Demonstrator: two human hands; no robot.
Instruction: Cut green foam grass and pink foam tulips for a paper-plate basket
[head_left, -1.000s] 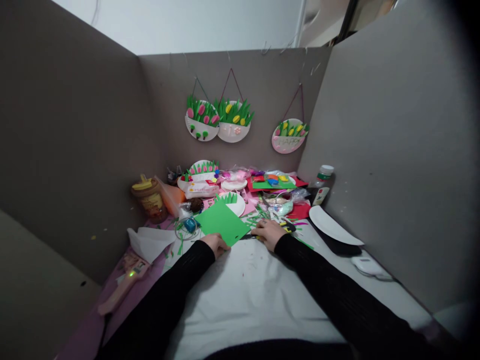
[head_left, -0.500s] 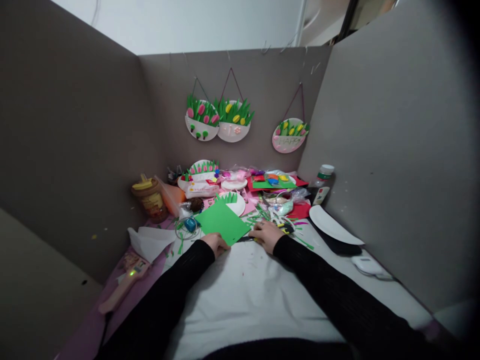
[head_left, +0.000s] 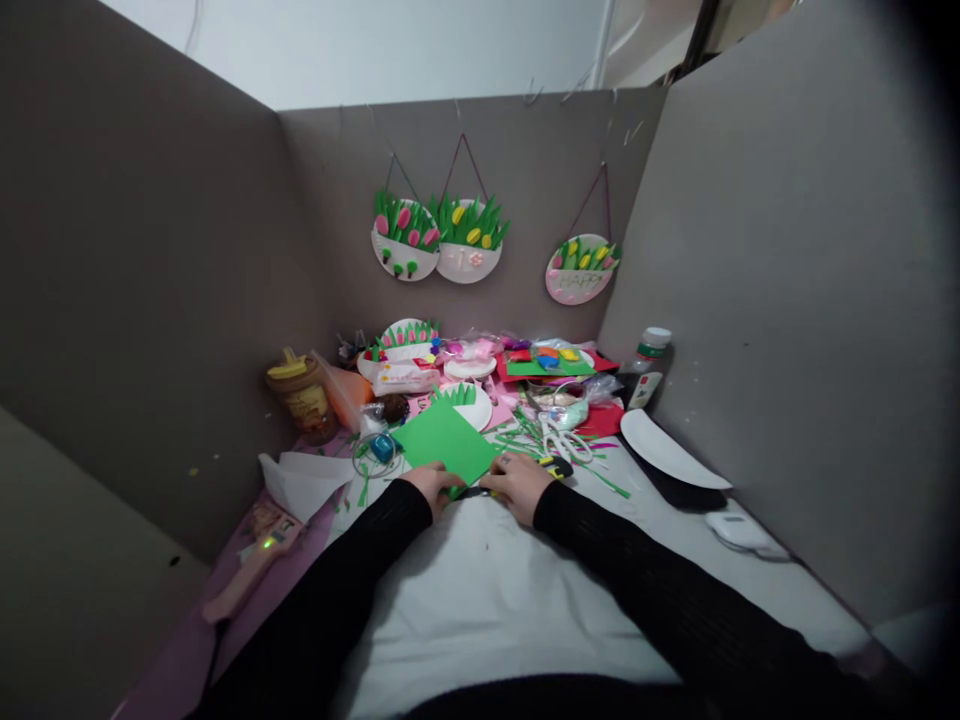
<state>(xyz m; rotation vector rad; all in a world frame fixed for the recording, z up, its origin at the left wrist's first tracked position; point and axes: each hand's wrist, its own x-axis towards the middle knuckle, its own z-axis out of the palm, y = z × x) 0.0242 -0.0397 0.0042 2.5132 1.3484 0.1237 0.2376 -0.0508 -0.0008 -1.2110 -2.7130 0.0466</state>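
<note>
My left hand (head_left: pixel 433 487) pinches the near corner of a green sheet of paper (head_left: pixel 448 440) between thumb and fingers. The sheet lies turned like a diamond over the craft pile. Closed round a black-and-yellow cutting tool (head_left: pixel 556 467), my right hand (head_left: pixel 519 484) rests at the sheet's near right edge. The tool's dark narrow tip points left, close to my left thumb. Its middle is hidden under my palm, so I cannot tell whether it is a knife or scissors. White-handled scissors (head_left: pixel 564 440) lie behind my right hand, among green paper strips.
A paper plate with green paper grass (head_left: pixel 474 408) lies behind the sheet. Cup (head_left: pixel 301 395), white paper (head_left: pixel 306 482) and pink glue gun (head_left: pixel 253 570) stand or lie left. Bottle (head_left: pixel 649 370), cut plate (head_left: pixel 667 450) and white device (head_left: pixel 742 532) are right. Decorated plates (head_left: pixel 469 262) hang on the partition.
My right hand has moved left and slightly nearer to me with the cutting tool, bringing its tip close to my left hand. The white-handled scissors show more. The green sheet has barely shifted.
</note>
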